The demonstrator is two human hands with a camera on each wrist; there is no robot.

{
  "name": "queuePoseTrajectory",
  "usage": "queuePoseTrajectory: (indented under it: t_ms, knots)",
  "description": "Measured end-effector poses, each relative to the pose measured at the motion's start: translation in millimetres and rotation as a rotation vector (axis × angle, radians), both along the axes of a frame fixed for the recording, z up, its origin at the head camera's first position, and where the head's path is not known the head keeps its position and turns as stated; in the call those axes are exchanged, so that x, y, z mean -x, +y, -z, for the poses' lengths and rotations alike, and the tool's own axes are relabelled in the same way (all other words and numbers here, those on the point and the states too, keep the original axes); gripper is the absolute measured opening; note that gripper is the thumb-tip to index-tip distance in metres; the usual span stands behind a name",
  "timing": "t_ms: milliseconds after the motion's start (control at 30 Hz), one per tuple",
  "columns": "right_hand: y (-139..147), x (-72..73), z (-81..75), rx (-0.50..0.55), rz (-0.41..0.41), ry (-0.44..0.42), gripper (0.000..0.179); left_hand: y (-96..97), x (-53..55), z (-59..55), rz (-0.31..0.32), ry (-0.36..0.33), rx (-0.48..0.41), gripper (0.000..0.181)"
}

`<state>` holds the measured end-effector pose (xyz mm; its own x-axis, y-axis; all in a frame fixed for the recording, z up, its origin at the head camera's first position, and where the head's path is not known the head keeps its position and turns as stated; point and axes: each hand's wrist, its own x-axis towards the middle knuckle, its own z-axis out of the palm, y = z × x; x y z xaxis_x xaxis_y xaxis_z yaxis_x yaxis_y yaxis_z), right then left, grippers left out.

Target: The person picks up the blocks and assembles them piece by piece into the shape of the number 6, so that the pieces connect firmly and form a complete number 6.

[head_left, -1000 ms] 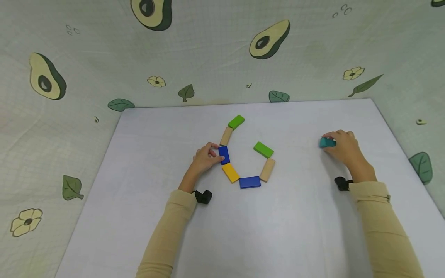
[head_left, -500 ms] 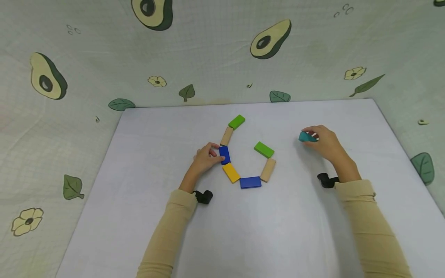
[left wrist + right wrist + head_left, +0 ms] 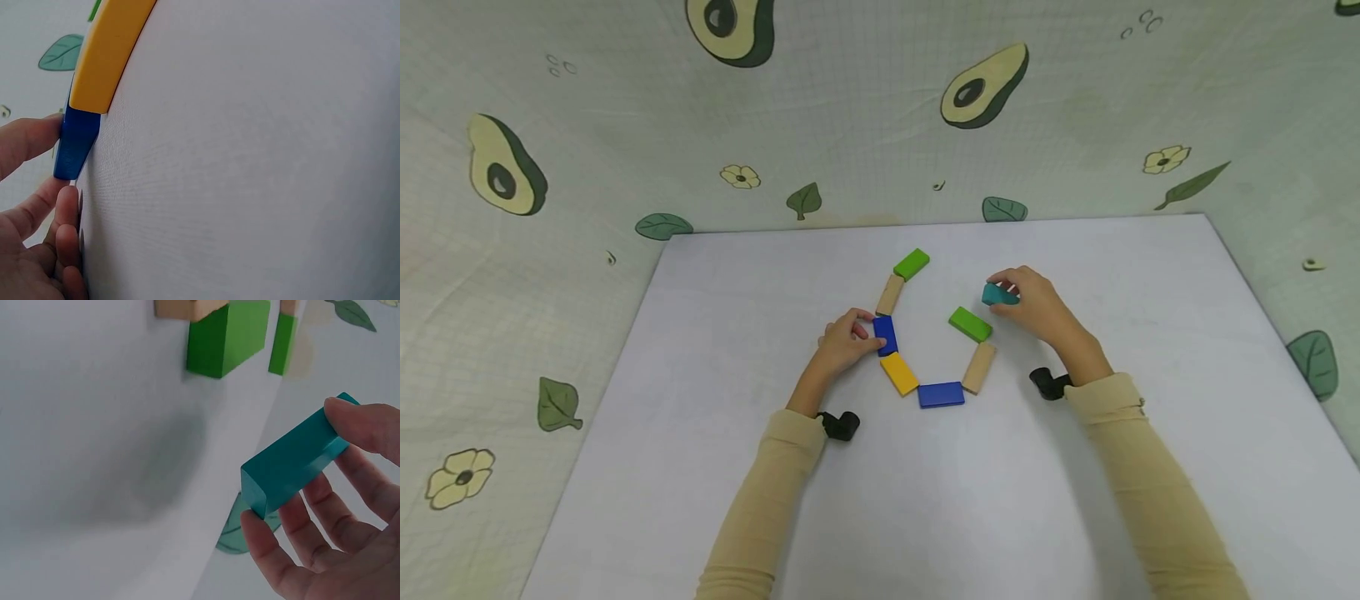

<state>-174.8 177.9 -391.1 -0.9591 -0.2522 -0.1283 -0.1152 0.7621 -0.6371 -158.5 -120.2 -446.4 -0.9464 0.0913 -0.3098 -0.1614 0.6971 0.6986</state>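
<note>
My left hand [image 3: 842, 346] pinches a blue block [image 3: 885, 335] lying on the table, thumb at its near end and a finger at its far end. In the left wrist view a yellow block [image 3: 112, 56] adjoins that blue block. Held up above the table, a teal block [image 3: 294, 459] with a wedge-like end sits between the thumb and fingertips of my right hand [image 3: 1037, 307]. It is just to the right of and beyond a green block [image 3: 970, 324], which ends the right side of a curved row. The teal block's shadow falls on the table in the right wrist view.
The curved row also holds a wooden block [image 3: 891, 296] and another green block [image 3: 912, 264] at the top left. A second blue block [image 3: 941, 394] and a second wooden block [image 3: 978, 368] form its bottom right. Avocado-print cloth [image 3: 865, 125] hangs behind the white table [image 3: 700, 400].
My right hand has carried the teal block leftward from the right side of the table to near the row's right end. My left hand has stayed on the blue block.
</note>
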Motion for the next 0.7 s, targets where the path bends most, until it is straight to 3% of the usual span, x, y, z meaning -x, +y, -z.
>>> queuePoseTrajectory:
  t_ms: [233,700]
  knots:
    - [-33.7,8.9,3.4,0.009,-0.055,-0.029,0.042,0.1,0.1,-1.1,0.003,-0.010,-0.008,0.045]
    - [-88.7,23.5,19.1,-0.076,-0.183,-0.032,0.039,-0.6,2.8,-1.2,-0.007,-0.048,-0.010,0.046]
